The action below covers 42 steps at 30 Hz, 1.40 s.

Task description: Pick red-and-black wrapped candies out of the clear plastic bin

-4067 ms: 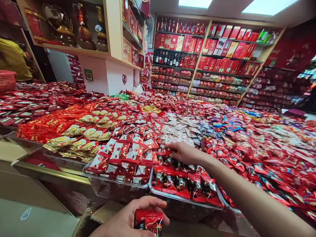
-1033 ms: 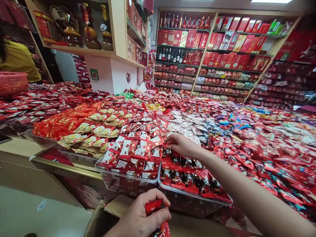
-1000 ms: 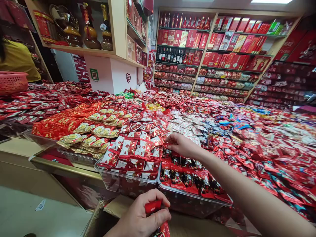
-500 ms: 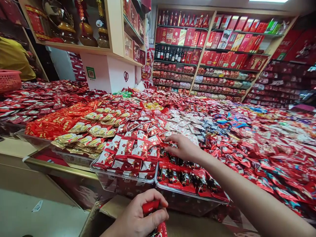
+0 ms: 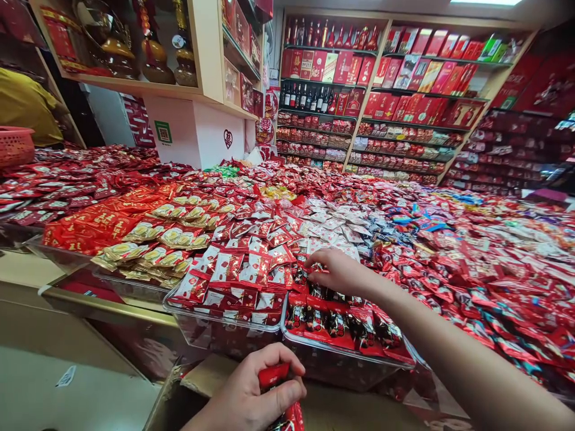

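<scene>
Left hand (image 5: 251, 398) fingers pinching red packets (image 5: 281, 395); right hand (image 5: 339, 272) fingers curled onto tray candies (image 5: 332, 320)

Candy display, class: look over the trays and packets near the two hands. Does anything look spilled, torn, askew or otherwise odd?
Nothing stands out. The red-and-black packets lie in rows in their clear tray, where the right hand rests; the left hand grips a few matching packets. No wrapper looks torn, and none has spilled over the tray's front.

Tall wooden shelves (image 5: 395, 96) are lining the far wall. Left of them, a white pillar (image 5: 197, 137) is standing under a display cabinet (image 5: 135, 48); above them, ceiling panels (image 5: 485, 2) are glowing.
</scene>
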### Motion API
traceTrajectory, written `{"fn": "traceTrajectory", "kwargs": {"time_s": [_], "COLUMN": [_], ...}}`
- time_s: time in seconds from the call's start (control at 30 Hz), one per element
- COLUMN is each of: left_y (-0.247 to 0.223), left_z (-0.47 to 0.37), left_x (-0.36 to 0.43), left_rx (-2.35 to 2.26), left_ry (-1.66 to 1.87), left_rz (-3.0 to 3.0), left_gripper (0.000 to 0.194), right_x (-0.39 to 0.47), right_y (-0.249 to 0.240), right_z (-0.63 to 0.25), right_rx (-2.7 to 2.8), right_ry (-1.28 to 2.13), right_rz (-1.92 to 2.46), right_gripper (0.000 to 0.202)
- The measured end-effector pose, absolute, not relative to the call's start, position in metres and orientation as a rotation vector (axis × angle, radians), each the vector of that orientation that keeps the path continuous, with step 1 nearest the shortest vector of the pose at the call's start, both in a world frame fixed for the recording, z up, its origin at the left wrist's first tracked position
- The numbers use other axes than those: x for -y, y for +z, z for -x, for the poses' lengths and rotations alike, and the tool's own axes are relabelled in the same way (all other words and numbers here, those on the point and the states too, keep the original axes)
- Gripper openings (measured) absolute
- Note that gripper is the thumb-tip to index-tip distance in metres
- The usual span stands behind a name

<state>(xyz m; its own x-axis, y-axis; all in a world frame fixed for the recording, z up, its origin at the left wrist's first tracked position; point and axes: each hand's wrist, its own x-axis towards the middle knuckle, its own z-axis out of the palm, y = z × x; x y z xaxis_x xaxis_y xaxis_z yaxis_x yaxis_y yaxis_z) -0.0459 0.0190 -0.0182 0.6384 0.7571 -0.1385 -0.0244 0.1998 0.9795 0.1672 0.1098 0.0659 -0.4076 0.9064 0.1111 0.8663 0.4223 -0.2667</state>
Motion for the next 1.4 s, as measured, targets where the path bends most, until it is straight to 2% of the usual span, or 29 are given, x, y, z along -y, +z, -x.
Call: {"fn": "traceTrajectory", "kwargs": {"time_s": [0.37, 0.8, 1.13, 1.3, 1.37, 1.4], "left_y": [-0.02, -0.01, -0.016, -0.017, -0.019, -0.02], "left_z": [0.045, 0.042, 0.042, 0.045, 0.042, 0.039], "left_x": [-0.018, -0.015, -0.015, -0.011, -0.007, -0.004], "left_rx": [-0.717, -0.743, -0.737, -0.755, -0.802, -0.832], "left_ry": [0.597, 0.652, 0.673, 0.822, 1.014, 1.153], "left_rz": [-1.266, -1.215, -1.193, -1.186, -1.234, -1.269], "left_gripper": [0.039, 0.044, 0.039, 0.033, 0.027, 0.023], "right_x": [-0.106, -0.103, -0.098, -0.065, -0.037, -0.021], "right_y": [0.059, 0.06, 0.063, 0.07, 0.065, 0.059], "right_z": [-0.18, -0.169, -0.164, -0.167, -0.161, -0.155], "right_rx": [2.451, 2.508, 2.535, 2.335, 2.238, 2.158], "right_ry": [0.255, 0.229, 0.21, 0.132, 0.238, 0.44], "right_rz": [1.621, 1.564, 1.521, 1.512, 1.506, 1.488], "right_gripper": [0.022, 0.036, 0.039, 0.029, 0.023, 0.019]}}
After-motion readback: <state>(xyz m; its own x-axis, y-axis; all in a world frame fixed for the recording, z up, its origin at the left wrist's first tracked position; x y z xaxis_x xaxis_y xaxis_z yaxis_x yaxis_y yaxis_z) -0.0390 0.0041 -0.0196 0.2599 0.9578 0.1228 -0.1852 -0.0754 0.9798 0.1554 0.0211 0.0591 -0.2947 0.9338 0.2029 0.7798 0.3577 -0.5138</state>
